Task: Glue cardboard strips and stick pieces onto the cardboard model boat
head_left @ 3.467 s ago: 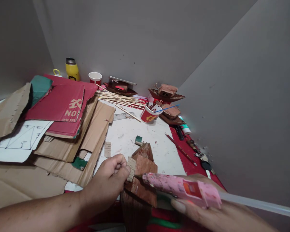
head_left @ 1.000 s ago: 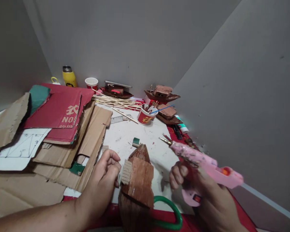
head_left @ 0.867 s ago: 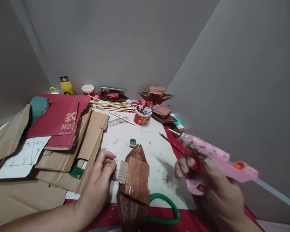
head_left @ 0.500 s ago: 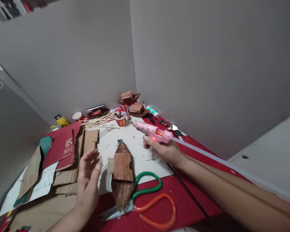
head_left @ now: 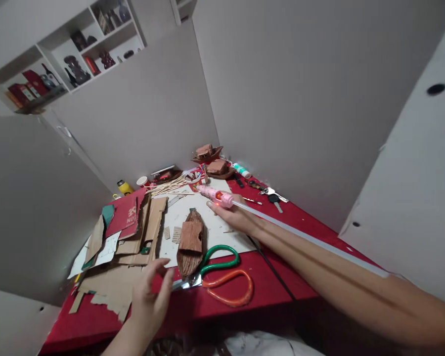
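My right hand is wrapped round a pink hot glue gun with an orange light, its nozzle pointing toward the paper cup. A long whitish glue stick runs back from the gun over my forearm. Low at the table's front, my left hand hovers with fingers apart and nothing in them. Between the hands lies a brown model boat with a roofed cabin. Scissors with one green and one orange handle lie beside its near end, blades partly under it. Small corrugated cardboard pieces sit left of the boat.
Stacked cardboard and a red sheet cover the left side. Toward the back are wooden sticks, a paper cup, more model boats and a yellow bottle. Keys lie right. Walls enclose the table.
The view has tilted up and left, bringing wall shelves into sight. My left hand has dropped away from the boat toward the table's front edge. My right hand still holds the glue gun.
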Action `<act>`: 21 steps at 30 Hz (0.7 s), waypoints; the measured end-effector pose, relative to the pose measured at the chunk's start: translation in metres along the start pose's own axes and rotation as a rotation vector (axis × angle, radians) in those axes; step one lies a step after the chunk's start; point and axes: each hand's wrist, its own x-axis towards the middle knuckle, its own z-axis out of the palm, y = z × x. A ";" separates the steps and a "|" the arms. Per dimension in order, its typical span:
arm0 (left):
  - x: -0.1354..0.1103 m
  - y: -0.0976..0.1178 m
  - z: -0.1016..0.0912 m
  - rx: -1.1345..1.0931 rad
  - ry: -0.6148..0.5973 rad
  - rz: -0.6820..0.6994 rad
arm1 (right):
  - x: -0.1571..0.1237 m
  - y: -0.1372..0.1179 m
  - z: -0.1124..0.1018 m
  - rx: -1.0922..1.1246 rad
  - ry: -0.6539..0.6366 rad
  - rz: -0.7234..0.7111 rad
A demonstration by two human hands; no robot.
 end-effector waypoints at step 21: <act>0.101 -0.020 0.025 0.471 -0.720 0.739 | 0.004 0.008 -0.003 -0.286 -0.041 -0.054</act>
